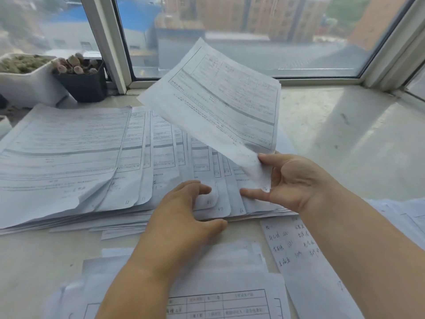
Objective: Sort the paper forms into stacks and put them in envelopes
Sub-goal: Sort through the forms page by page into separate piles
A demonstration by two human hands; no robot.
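Observation:
A fanned spread of white printed forms (96,162) lies across the stone windowsill, with numbered lower corners showing. My right hand (292,180) pinches the lower corner of one lifted form (216,100), which stands tilted above the spread. My left hand (184,212) rests on the front edge of the fanned forms, its fingers curled over a few sheet corners. More forms (220,293) lie close to me under my left forearm. A handwritten sheet (296,249) sits below my right hand.
A white planter (25,86) and a black pot of succulents (80,81) stand at the back left by the window frame (110,42). Bare sill (345,139) stretches to the right. More papers (404,217) lie at the right edge.

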